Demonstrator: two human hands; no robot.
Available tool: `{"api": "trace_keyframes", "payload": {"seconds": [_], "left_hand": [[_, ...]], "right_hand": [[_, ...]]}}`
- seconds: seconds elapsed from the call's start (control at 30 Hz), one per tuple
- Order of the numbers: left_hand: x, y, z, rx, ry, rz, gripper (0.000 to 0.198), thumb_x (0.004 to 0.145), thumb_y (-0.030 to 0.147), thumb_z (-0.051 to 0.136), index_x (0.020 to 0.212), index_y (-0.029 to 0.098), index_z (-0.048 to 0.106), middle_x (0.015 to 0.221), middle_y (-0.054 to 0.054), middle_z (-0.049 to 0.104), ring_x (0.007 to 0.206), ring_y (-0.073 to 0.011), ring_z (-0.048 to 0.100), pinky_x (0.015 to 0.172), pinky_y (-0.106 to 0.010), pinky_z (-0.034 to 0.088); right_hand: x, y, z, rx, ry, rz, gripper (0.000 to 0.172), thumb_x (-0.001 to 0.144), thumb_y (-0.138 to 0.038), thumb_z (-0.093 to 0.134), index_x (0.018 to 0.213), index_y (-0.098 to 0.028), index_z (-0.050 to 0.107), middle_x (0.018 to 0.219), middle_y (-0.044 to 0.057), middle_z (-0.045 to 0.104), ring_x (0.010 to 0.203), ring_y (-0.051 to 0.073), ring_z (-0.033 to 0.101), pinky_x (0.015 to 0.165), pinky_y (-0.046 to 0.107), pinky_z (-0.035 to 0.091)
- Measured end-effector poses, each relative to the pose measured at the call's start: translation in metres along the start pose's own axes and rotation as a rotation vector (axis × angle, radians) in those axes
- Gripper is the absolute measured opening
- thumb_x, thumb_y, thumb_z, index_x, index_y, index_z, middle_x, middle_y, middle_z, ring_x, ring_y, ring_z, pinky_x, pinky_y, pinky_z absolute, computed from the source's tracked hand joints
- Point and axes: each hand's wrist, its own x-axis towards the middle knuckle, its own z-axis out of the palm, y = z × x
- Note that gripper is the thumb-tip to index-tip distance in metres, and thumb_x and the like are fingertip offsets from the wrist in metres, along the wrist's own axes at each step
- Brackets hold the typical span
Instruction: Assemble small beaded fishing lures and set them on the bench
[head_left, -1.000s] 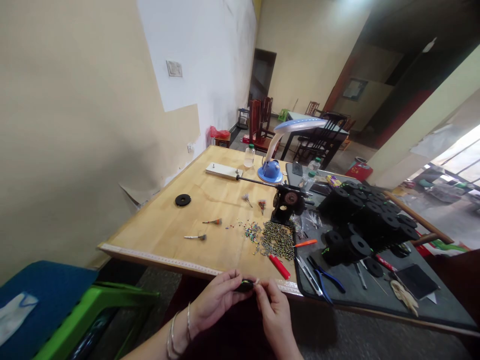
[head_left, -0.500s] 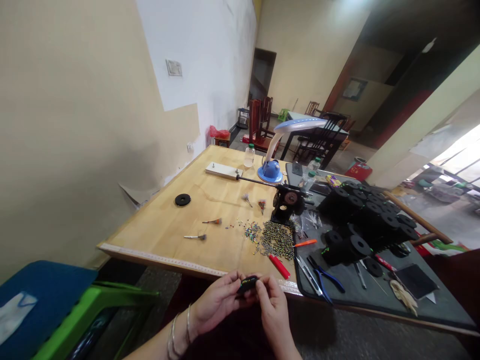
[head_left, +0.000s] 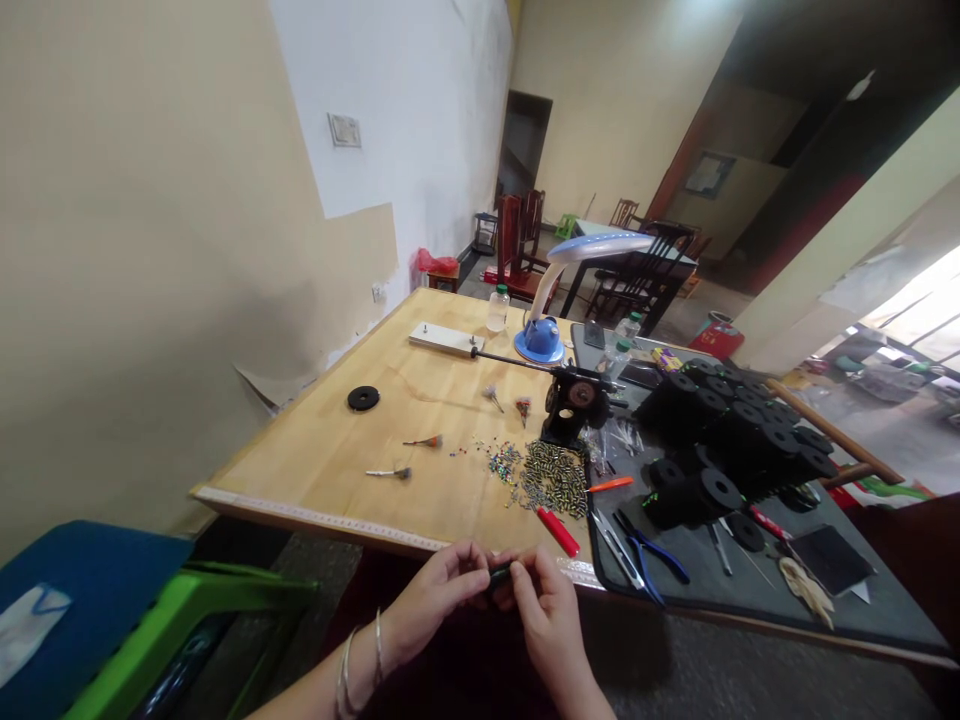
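Note:
Close to the table's front edge, both hands hold a small black disc (head_left: 499,575) between them. Only a narrow part of it shows, because my fingers cover the rest. My left hand (head_left: 448,588), below a wrist with silvery bangles, is closed with thumb and fingers on the disc's left side. On its right side my right hand (head_left: 546,598) pinches it. Just beyond the hands lies a red cylindrical piece (head_left: 557,532). Past that is a heap of small dark-and-yellow striped pieces (head_left: 553,478), with tiny coloured beads (head_left: 504,460) on its left.
A black winding device (head_left: 576,402) with a long rod stands behind the heap, near a blue desk lamp (head_left: 538,340). On the grey mat are blue-handled pliers (head_left: 660,560), scissors (head_left: 619,550) and many black spools (head_left: 701,497). Another black disc (head_left: 364,398) lies on the left.
The disc has been turned between my fingers, so its face with yellow-green marks is now mostly hidden. My hands stay in nearly the same place.

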Motion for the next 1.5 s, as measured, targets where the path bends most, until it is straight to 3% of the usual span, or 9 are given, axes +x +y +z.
{"api": "trace_keyframes", "payload": {"seconds": [0.13,0.33,0.43,0.53,0.73,0.87,0.97,1.17,1.5], "left_hand": [[0.004,0.0,0.0,0.087,0.002,-0.021,0.034,0.066,0.039,0.078,0.068,0.016,0.052,0.069,0.002,0.057,0.067,-0.0134,0.052,0.061,-0.025,0.039],[0.001,0.005,0.004,-0.071,-0.002,-0.098,0.024,0.067,0.024,0.075,0.067,0.017,0.051,0.094,-0.006,0.068,0.088,-0.02,0.058,0.077,-0.031,0.043],[-0.001,0.004,0.006,-0.19,-0.011,-0.128,0.022,0.064,0.017,0.072,0.067,0.017,0.051,0.103,-0.007,0.068,0.094,-0.0218,0.059,0.082,-0.034,0.044],[0.0,0.001,0.006,-0.169,-0.019,-0.117,0.021,0.063,0.017,0.072,0.068,0.017,0.051,0.098,-0.006,0.067,0.086,-0.0189,0.059,0.075,-0.029,0.044],[0.003,0.0,0.005,0.131,0.024,0.006,0.03,0.067,0.03,0.075,0.062,0.017,0.048,0.066,0.002,0.056,0.069,-0.013,0.051,0.066,-0.025,0.039],[0.0,0.004,0.008,-0.042,0.039,-0.126,0.023,0.066,0.023,0.072,0.067,0.017,0.049,0.079,0.0,0.062,0.075,-0.0147,0.054,0.071,-0.027,0.042],[-0.002,0.005,0.011,-0.172,0.011,-0.177,0.023,0.063,0.019,0.071,0.068,0.018,0.048,0.085,-0.001,0.062,0.08,-0.017,0.057,0.076,-0.031,0.044],[0.003,-0.001,0.011,0.115,0.039,-0.064,0.034,0.066,0.035,0.076,0.064,0.017,0.047,0.061,0.005,0.053,0.059,-0.0104,0.048,0.058,-0.023,0.036],[0.001,0.001,0.013,-0.085,0.026,-0.136,0.016,0.062,0.011,0.062,0.069,0.018,0.049,0.079,-0.001,0.064,0.077,-0.0177,0.058,0.073,-0.032,0.043]], "right_hand": [[-0.002,-0.003,0.001,-0.136,-0.033,-0.116,0.024,0.091,-0.036,0.051,0.08,-0.018,0.063,0.071,0.004,0.065,0.064,0.016,0.06,0.062,0.026,0.047],[0.003,0.004,-0.002,0.194,0.023,0.172,0.034,0.082,-0.051,0.061,0.075,-0.017,0.059,0.061,0.0,0.061,0.049,0.014,0.06,0.047,0.024,0.049],[0.004,0.007,-0.002,0.275,0.053,0.205,0.036,0.077,-0.052,0.066,0.074,-0.018,0.057,0.061,0.0,0.061,0.049,0.014,0.061,0.047,0.024,0.051],[0.002,0.007,0.0,0.211,0.065,0.145,0.031,0.081,-0.048,0.063,0.075,-0.018,0.059,0.063,0.001,0.063,0.049,0.014,0.059,0.046,0.023,0.049],[-0.003,0.003,-0.001,-0.065,0.013,-0.1,0.022,0.088,-0.036,0.057,0.077,-0.018,0.064,0.072,0.004,0.068,0.066,0.017,0.063,0.063,0.026,0.05],[0.0,0.007,-0.001,0.151,0.001,0.086,0.029,0.085,-0.045,0.059,0.077,-0.018,0.059,0.062,0.001,0.062,0.046,0.012,0.055,0.045,0.022,0.046],[0.001,0.01,0.0,0.201,0.012,0.123,0.032,0.083,-0.048,0.06,0.075,-0.018,0.057,0.065,0.001,0.062,0.044,0.011,0.055,0.043,0.022,0.045],[-0.004,0.008,-0.002,-0.04,0.013,-0.037,0.026,0.088,-0.04,0.057,0.076,-0.018,0.062,0.07,0.003,0.066,0.054,0.013,0.058,0.052,0.023,0.046],[0.001,0.01,-0.011,0.273,-0.025,0.202,0.038,0.078,-0.054,0.065,0.074,-0.017,0.057,0.061,0.0,0.064,0.04,0.009,0.052,0.039,0.018,0.041]]}}
